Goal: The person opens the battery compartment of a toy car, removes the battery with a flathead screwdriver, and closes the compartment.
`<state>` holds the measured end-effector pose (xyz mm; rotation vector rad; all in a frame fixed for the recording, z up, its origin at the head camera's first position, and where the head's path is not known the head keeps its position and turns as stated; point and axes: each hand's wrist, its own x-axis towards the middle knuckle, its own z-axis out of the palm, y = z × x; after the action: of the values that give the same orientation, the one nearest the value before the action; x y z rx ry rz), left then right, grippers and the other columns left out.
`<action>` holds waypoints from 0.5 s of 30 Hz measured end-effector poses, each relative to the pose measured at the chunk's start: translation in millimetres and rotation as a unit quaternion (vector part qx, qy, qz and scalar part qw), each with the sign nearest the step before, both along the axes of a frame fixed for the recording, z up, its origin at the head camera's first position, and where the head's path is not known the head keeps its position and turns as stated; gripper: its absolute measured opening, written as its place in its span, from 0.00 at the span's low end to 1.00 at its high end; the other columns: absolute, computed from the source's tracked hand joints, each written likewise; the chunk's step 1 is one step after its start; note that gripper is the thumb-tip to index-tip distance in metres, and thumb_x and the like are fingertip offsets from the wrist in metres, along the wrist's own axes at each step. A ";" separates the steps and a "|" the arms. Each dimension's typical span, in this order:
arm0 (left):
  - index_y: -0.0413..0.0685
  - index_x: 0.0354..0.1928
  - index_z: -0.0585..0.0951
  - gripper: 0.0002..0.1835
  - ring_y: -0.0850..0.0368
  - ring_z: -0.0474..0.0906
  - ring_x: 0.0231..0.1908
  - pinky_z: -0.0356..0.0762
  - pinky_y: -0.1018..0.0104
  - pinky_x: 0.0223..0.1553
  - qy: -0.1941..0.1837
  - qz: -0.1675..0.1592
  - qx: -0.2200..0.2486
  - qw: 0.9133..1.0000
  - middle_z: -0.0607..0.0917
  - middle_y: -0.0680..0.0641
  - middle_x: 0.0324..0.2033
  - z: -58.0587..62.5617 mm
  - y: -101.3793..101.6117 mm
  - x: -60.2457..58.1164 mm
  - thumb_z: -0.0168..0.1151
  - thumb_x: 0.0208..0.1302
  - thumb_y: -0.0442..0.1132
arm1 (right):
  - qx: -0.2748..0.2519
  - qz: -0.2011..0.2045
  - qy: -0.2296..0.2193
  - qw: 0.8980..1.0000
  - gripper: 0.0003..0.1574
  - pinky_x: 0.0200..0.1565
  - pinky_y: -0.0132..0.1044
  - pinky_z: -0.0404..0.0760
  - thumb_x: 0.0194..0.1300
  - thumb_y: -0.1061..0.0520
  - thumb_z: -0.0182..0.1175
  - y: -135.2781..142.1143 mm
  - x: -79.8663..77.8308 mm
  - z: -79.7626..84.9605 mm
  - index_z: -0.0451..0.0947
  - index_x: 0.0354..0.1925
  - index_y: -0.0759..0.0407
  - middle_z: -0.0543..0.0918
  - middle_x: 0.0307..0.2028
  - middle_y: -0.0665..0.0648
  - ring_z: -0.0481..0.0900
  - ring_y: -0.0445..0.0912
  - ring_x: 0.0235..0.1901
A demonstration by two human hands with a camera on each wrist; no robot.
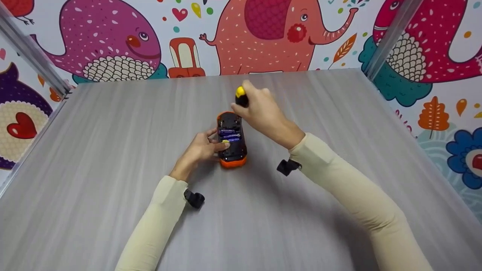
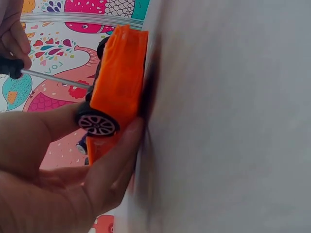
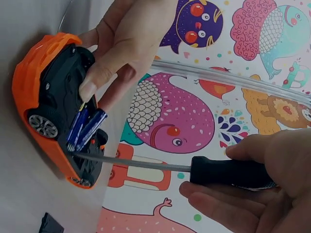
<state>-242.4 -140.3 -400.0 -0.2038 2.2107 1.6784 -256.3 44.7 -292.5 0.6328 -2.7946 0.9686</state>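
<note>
An orange toy car (image 1: 233, 163) lies upside down on the table, its black underside (image 3: 61, 82) facing up. Blue batteries (image 1: 230, 135) sit in the open compartment of that underside; one battery (image 3: 92, 130) looks tilted up in the right wrist view. My left hand (image 1: 202, 147) grips the car from the side, with the thumb on the underside and other fingers around the body. In my right hand (image 1: 263, 109) is a screwdriver (image 3: 146, 165) with a black and yellow handle. Its metal shaft reaches down to the compartment's edge beside the batteries; exact tip contact is hard to tell.
A small dark piece (image 3: 50, 224) lies on the grey table (image 1: 113, 150) near the car. Behind the table stands a wall (image 1: 211, 22) printed with cartoon animals, and metal posts (image 1: 391, 37) rise at the back corners.
</note>
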 end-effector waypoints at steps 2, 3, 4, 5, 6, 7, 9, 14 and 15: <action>0.45 0.78 0.56 0.42 0.45 0.83 0.53 0.87 0.56 0.47 0.001 0.000 0.003 1.000 0.79 0.34 0.60 0.4 0.4 0.4 0.65 0.67 0.33 | -0.003 0.001 0.004 1.000 0.21 0.42 0.41 0.88 0.69 0.51 0.65 -0.4 -1.3 -0.1 0.69 0.49 0.62 0.83 0.38 0.63 0.84 0.52 0.36; 0.45 0.78 0.56 0.42 0.46 0.83 0.52 0.87 0.55 0.47 0.001 -0.002 0.003 1.000 0.79 0.34 0.59 0.5 0.5 0.3 0.65 0.67 0.33 | -0.005 -0.003 0.004 1.000 0.21 0.42 0.41 0.88 0.68 0.51 0.65 0.4 -2.5 0.0 0.70 0.50 0.62 0.83 0.38 0.63 0.84 0.52 0.36; 0.45 0.78 0.56 0.41 0.47 0.83 0.50 0.87 0.55 0.47 0.002 -0.002 0.003 1.000 0.79 0.34 0.58 0.8 0.5 0.3 0.65 0.67 0.34 | -0.008 -0.008 0.003 1.000 0.21 0.42 0.41 0.88 0.68 0.51 0.65 1.8 -3.9 0.2 0.70 0.50 0.62 0.83 0.39 0.63 0.84 0.52 0.36; 0.45 0.78 0.57 0.41 0.48 0.84 0.49 0.87 0.55 0.46 0.002 -0.002 0.003 1.000 0.79 0.35 0.57 0.9 0.5 0.0 0.65 0.66 0.34 | -0.011 -0.013 0.002 1.000 0.22 0.42 0.41 0.87 0.68 0.51 0.65 3.7 -5.4 0.0 0.70 0.49 0.62 0.83 0.38 0.63 0.84 0.53 0.36; 0.46 0.78 0.57 0.41 0.49 0.84 0.48 0.87 0.55 0.45 0.003 -0.003 0.000 1.000 0.79 0.37 0.55 0.8 0.4 0.0 0.65 0.66 0.34 | -0.014 -0.019 0.000 1.000 0.22 0.42 0.42 0.87 0.68 0.50 0.65 5.7 -6.9 -0.2 0.70 0.49 0.62 0.83 0.38 0.63 0.84 0.53 0.36; 0.46 0.78 0.57 0.41 0.49 0.84 0.47 0.87 0.55 0.45 0.002 -0.004 -0.001 1.000 0.79 0.37 0.54 0.7 0.2 0.0 0.65 0.66 0.34 | -0.017 -0.026 -0.003 1.000 0.22 0.42 0.42 0.87 0.68 0.50 0.65 7.4 -8.5 -0.7 0.71 0.50 0.63 0.83 0.39 0.63 0.84 0.53 0.37; 0.46 0.78 0.57 0.41 0.50 0.84 0.46 0.87 0.56 0.44 0.003 -0.005 -0.005 1.000 0.79 0.39 0.52 0.3 -0.4 0.1 0.65 0.66 0.35 | -0.021 -0.037 -0.015 0.999 0.23 0.45 0.42 0.88 0.67 0.49 0.65 9.9 -10.4 -1.1 0.71 0.51 0.62 0.83 0.41 0.62 0.85 0.53 0.40; 0.46 0.78 0.56 0.42 0.51 0.84 0.47 0.87 0.57 0.45 0.003 -0.005 -0.009 1.000 0.79 0.39 0.52 -0.5 -1.5 0.8 0.64 0.67 0.35 | -0.033 -0.051 -0.026 0.998 0.24 0.47 0.42 0.88 0.67 0.49 0.66 11.7 -12.1 -2.4 0.71 0.52 0.61 0.83 0.42 0.62 0.87 0.53 0.43; 0.46 0.78 0.56 0.42 0.50 0.84 0.47 0.87 0.57 0.46 0.002 -0.004 -0.008 1.000 0.80 0.39 0.53 -0.6 -1.6 0.8 0.64 0.67 0.35 | -0.035 -0.052 -0.027 0.998 0.24 0.47 0.42 0.88 0.67 0.48 0.66 11.9 -12.4 -2.7 0.71 0.52 0.61 0.83 0.42 0.62 0.87 0.52 0.43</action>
<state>-241.6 -141.8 -400.5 -0.1955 2.2256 1.6597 -268.7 56.6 -295.2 0.4545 -2.7930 1.0725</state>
